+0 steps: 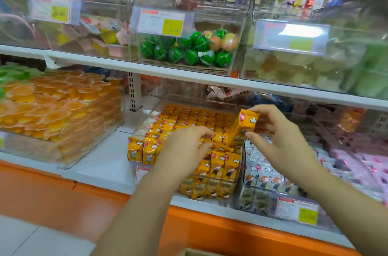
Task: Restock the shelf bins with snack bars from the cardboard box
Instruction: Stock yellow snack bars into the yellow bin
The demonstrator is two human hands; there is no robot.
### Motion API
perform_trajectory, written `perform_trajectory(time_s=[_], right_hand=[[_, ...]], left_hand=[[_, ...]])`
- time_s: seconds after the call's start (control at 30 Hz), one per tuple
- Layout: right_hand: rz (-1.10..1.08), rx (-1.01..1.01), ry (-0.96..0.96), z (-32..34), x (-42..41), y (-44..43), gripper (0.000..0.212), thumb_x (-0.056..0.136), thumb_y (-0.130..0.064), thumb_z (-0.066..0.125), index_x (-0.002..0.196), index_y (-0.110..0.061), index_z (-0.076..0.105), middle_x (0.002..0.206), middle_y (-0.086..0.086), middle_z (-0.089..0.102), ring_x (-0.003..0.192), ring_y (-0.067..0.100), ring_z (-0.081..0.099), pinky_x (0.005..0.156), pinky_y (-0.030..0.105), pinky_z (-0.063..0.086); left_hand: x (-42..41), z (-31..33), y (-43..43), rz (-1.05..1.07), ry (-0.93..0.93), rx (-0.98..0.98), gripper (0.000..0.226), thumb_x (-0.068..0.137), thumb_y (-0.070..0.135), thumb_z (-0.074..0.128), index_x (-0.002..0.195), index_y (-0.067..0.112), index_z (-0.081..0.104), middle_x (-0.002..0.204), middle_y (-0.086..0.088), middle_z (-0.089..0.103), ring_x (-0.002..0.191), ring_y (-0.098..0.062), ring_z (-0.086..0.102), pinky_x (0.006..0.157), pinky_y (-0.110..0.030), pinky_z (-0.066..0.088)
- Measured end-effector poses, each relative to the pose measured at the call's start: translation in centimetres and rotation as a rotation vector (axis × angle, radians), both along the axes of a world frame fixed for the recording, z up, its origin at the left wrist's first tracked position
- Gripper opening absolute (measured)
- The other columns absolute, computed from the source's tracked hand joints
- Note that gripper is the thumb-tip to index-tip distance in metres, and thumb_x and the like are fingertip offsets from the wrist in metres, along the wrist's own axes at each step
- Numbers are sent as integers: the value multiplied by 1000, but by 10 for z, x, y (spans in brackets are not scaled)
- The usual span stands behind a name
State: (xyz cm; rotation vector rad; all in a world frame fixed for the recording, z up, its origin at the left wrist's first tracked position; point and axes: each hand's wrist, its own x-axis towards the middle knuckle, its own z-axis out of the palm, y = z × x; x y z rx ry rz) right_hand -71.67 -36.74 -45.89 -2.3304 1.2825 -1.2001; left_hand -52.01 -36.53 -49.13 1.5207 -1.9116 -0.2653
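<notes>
With the right hand [279, 138], pinching one orange snack bar [246, 127] between thumb and fingertips, tilted, above the far right corner of the clear bin [144, 123]. With the left hand [184, 148], reaching down among the rows of bars [189, 117] at 9 o'clock of the held one, fingers bent, tips touching the wrappers; cannot tell whether gripping any. Packed nearly full with upright orange wrappers, and standing on the lower shelf [100, 163]. Just beside it at 3 o'clock, a bin of white-wrapped bars [264, 171]. Well apart at 9 o'clock, a bin of orange jelly cups [52, 113]. Up at 12 o'clock on the next shelf, a bin of green balls [189, 52]. Down at 6 o'clock, at the very bottom of view, a sliver of tan cardboard [199, 253].
</notes>
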Motion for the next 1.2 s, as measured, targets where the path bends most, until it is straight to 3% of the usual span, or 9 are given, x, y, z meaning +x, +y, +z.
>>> perform_trajectory(time_s=[0.2,0.37,0.57,0.7,0.77,0.83,0.9,1.0,1.2], right_hand=[[42,-9,53,-10,-3,-8,38,88,-14,64,107,-43,47,108,-19,61,103,-3,56,92,12,43],[56,30,44,-12,-1,-17,33,89,-22,62,113,-39,48,104,-22,60,99,-4,57,87,11,43],[32,75,111,-17,5,-20,34,90,-20,61,119,-33,49,110,-18,56,98,-5,53,80,1,37],[41,121,121,-23,5,-18,41,90,-24,61,125,-37,44,106,-23,54,95,-1,55,79,7,42],[17,84,294,-30,4,-20,36,90,-28,61,123,-35,50,108,-18,58,101,2,54,101,20,37],[-31,2,456,-37,6,-22,27,87,-31,63,114,-32,60,107,-13,63,109,8,53,118,36,13],[-70,-74,526,-41,6,-25,22,82,-30,70,104,-30,68,101,-11,67,115,15,51,116,42,8],[-169,-114,548,-46,0,-25,20,83,-36,68,100,-28,72,104,-8,69,118,24,53,111,52,17],[-139,-21,623,-52,-4,-4,48,86,-51,38,126,-34,59,137,-5,51,136,24,36,114,54,17]], left_hand=[[-31,-10,-12,-82,-232,169,36,93,41,55,125,26,57,118,9,64,108,-14,59,94,-36,47],[-21,-14,-12,-133,-204,210,10,91,38,59,97,32,64,93,13,65,90,-9,58,80,-29,48],[-9,-18,0,-168,-229,122,11,92,35,57,98,31,66,101,17,64,97,-5,55,102,-30,36],[-9,-20,0,-160,-246,89,13,94,36,54,100,31,64,100,18,64,92,-3,56,115,-31,17],[-10,-20,1,-141,-247,99,14,95,38,52,103,33,62,102,17,65,94,-3,57,117,-32,7],[-10,-19,3,-123,-275,108,18,95,40,50,110,36,60,106,17,65,100,-3,56,117,-33,2],[-9,-20,4,-97,-311,101,22,96,41,49,116,38,57,112,18,64,105,-2,55,118,-33,2],[-5,-23,5,-67,-298,76,23,95,40,49,117,37,57,119,20,60,112,0,51,119,-32,7],[-5,-32,10,-42,-289,14,25,97,38,47,119,33,59,123,18,58,116,-2,48,115,-28,7]])
